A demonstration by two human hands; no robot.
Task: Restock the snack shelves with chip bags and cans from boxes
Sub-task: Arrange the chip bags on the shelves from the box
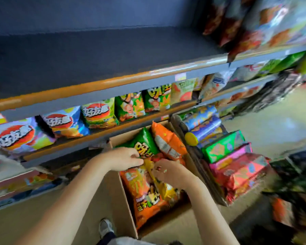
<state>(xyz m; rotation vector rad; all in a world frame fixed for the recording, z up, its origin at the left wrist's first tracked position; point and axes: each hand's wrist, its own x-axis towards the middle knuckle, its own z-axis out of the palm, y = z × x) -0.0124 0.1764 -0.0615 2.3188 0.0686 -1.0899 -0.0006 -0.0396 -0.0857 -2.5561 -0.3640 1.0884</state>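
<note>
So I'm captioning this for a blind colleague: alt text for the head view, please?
Both hands, left hand and right hand, reach into a cardboard box of chip bags below a partly stocked snack shelf; a second box beside it holds cans.

- This is a shop, in its snack aisle.
- Long grey shelves [113,55] with orange front rails [124,80] run in tiers, as retail racking does.
- Small price labels [180,76] sit on a rail edge.
- Rows of packaged chip bags [99,113] stand facing outward on a lower shelf, several of the same kind side by side.
- An open cardboard box [166,225] of snack bags stands on the floor beside the shelving.
- A second box [198,154] holds chip cans [201,117] and wrapped packs [223,145].
- More bagged goods [254,32] crowd the shelves to the right.
</note>
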